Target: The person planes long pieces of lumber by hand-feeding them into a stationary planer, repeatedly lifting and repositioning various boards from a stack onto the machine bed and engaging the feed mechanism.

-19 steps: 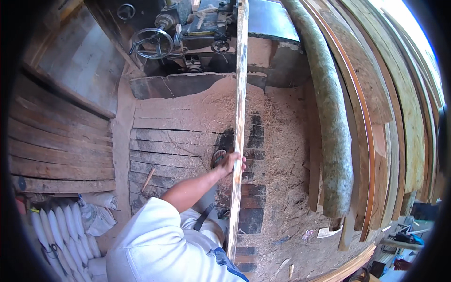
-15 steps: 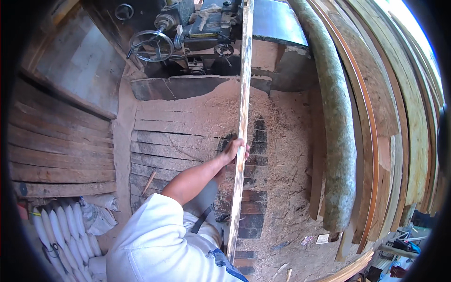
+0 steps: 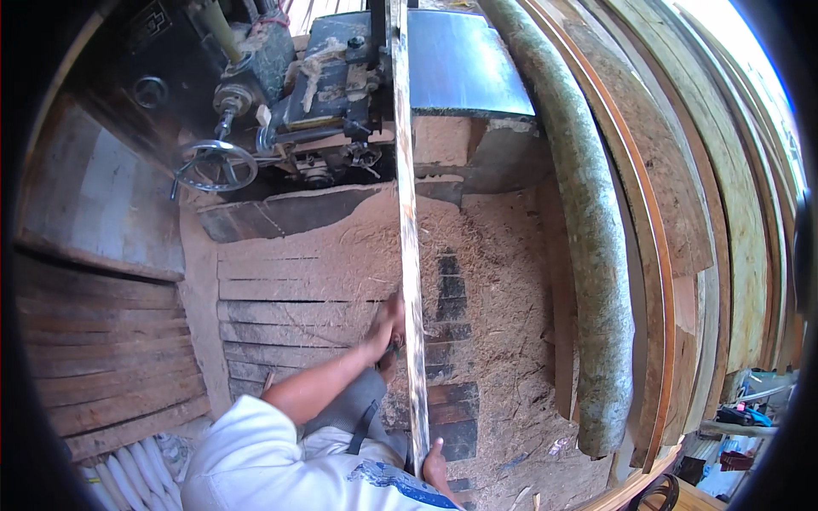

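A long, narrow wooden strip (image 3: 409,230) with dark streaks runs from the machine down to my body. At its left edge, about halfway along, is my left hand (image 3: 390,322), smeared by motion; its fingers do not show clearly. My right hand (image 3: 436,466) is closed at the near end of the strip, thumb on the right side and fingers hidden below. The far part of the strip lies over the woodworking machine (image 3: 332,77), beside a shiny metal table (image 3: 469,64).
A handwheel (image 3: 217,166) sticks out at the machine's left front. Sawdust (image 3: 511,289) covers much of the floor. On the right lie a round log (image 3: 596,238) and several long boards (image 3: 733,170). Stacked planks (image 3: 111,358) and white sacks (image 3: 136,477) are at left.
My left hand has come nearer along the strip and no longer wraps over its top. My right hand has appeared at the near end. The view has shifted, showing more of the machine.
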### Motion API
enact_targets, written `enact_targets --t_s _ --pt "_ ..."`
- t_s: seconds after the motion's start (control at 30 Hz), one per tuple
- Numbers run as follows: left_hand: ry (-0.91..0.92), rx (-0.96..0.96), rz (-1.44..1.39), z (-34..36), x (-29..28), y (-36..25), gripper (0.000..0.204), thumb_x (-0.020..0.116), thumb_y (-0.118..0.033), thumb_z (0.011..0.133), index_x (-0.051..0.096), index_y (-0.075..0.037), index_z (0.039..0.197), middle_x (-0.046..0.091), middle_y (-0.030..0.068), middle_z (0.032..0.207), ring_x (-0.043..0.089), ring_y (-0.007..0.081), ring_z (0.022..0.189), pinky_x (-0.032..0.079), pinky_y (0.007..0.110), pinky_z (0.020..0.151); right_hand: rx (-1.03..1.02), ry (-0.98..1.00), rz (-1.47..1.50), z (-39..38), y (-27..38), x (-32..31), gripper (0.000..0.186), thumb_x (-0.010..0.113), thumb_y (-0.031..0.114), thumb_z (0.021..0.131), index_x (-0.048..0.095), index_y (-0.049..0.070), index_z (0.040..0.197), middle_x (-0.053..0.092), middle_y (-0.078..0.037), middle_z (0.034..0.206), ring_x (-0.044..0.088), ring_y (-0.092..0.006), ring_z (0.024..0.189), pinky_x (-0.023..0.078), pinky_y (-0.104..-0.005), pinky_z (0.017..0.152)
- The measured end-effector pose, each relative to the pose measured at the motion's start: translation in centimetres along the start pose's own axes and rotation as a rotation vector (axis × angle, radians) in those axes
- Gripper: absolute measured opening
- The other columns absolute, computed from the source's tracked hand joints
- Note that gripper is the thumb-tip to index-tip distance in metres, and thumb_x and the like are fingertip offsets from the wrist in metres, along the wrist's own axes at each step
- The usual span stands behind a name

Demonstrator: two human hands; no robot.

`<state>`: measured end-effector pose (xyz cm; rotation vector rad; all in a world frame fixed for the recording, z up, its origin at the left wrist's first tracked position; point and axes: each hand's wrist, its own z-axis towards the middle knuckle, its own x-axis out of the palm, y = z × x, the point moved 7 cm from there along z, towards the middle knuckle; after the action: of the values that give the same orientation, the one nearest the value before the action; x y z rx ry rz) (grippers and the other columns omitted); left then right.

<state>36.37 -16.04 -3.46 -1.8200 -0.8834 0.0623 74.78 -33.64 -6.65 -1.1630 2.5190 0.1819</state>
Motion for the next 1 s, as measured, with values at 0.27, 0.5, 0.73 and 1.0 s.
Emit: enact_targets --t_s 0.27,0.5,0.73,1.0 --pt "0.557 -0.382 0.432 -25.1 4.3 17.6 0.082 0.077 -0.045 0.075 0.041 0.001 0.132 0.047 0.0184 0.134 0.048 0.028 0.124 0.038 0.037 0.105 -0.47 0.169 0.427 -3.4 27.8 0.6 0.077 0.036 0.063 0.095 0.06 -0.007 0.115 0.062 -0.017 0.11 0.056 -0.0223 0.1 0.044 -0.0379 0.086" --pt "0.188 -0.205 0.274 -5.8 1.1 4.7 0.057 0.066 -0.021 0.062 0.052 -0.001 0.113 0.061 0.0132 0.098 0.058 0.0255 0.093 0.046 0.035 0.087 -0.851 0.384 0.37 -5.9 34.9 -3.4 0.075 0.051 0.066 0.086 0.054 0.004 0.127 0.061 -0.012 0.113 0.055 -0.024 0.102 0.044 -0.0417 0.09" --pt "0.072 0.026 0.124 17.0 -3.9 -5.3 0.034 0.056 -0.03 0.059 0.055 -0.006 0.082 0.053 0.006 0.076 0.055 0.0194 0.07 0.047 0.033 0.059 -0.132 0.869 0.245 1.3 -3.0 -2.0 0.068 0.059 0.056 0.086 0.054 0.005 0.131 0.062 -0.007 0.117 0.056 -0.0217 0.104 0.043 -0.0364 0.092" --pt "-0.393 0.226 0.067 19.6 -3.2 -16.7 0.097 0.072 -0.057 0.074 0.032 0.007 0.135 0.052 0.013 0.11 0.053 0.0213 0.104 0.046 0.033 0.089 -0.416 0.462 0.11 -0.7 19.8 -3.6 0.068 0.057 0.06 0.084 0.06 0.001 0.119 0.064 -0.005 0.102 0.057 -0.0183 0.092 0.045 -0.0346 0.08"
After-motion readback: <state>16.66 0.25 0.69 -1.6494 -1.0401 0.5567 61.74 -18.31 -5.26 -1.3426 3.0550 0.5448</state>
